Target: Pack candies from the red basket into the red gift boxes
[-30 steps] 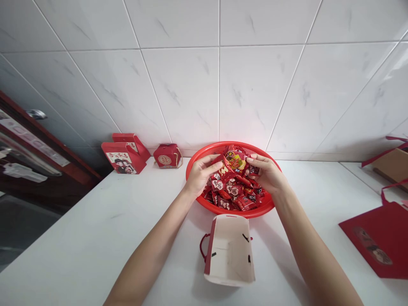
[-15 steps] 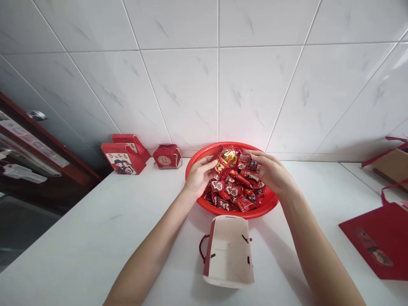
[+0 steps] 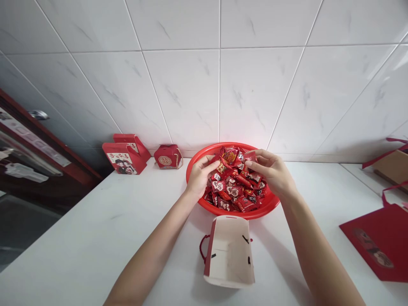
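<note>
Left hand (image 3: 200, 177): over the left side of the basket (image 3: 237, 216), its grip closed on a red wrapper (image 3: 224, 168) between thumb and fingers.
Right hand (image 3: 274, 173): over the right side of the basket, its grip closed on a small red sweet (image 3: 250, 157), thumb against fingers.
Sweets (image 3: 234, 191): heaped in the basket, between and below the hands.
Basket: red, near the far edge of the surface (image 3: 127, 229), by the tiled wall (image 3: 185, 97).
Open box (image 3: 230, 255): just in front of the basket, pale inside, cord loop (image 3: 202, 248) on its left.
Small box (image 3: 167, 157): at the far edge, left of the basket.
Picture boxes (image 3: 123, 159): two, at the far left corner.
Red bag (image 3: 381, 240): well right of the basket.
</note>
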{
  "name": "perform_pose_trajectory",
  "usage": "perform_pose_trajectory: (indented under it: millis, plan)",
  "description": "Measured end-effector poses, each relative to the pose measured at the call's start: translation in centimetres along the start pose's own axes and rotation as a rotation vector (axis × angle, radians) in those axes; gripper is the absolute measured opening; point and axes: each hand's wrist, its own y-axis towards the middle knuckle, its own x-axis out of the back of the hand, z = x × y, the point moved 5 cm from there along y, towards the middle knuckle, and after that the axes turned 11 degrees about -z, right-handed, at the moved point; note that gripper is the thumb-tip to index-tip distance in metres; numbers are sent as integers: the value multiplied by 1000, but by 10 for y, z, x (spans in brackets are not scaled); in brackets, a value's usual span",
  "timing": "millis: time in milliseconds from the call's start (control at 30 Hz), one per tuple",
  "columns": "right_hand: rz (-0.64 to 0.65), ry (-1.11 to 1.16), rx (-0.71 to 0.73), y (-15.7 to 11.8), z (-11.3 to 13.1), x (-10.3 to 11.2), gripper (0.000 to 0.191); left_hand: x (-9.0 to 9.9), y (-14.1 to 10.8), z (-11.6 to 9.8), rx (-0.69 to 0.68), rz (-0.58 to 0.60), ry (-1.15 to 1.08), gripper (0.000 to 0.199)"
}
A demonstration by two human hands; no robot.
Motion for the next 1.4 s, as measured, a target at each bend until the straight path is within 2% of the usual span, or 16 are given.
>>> perform_pose_trajectory:
  millis: [200,433,667,800,933,1100,1400]
  plan:
    - [156,-77,36,-8,-1,-18,35,0,-2,-1,-105,29,94,30]
    - [141,-60,10,-6,-8,-16,36,-1,-3,2,-69,23,93,41]
    - [138,-292,169,-9,-9,-28,29,-5,-7,-4,-190,65,188,35]
    - [98,-301,220,-8,-10,-30,30,-5,-6,-4,-182,52,183,37]
    - [115,-298,223,-8,-11,-30,36,-3,-5,-3,-184,21,176,36]
    - [82,-353,209,-8,-14,-29,33,-5,-6,-4,-205,61,181,31]
    - [115,-278,186,-13,-15,-35,36,-4,-9,-8,-293,83,275,27]
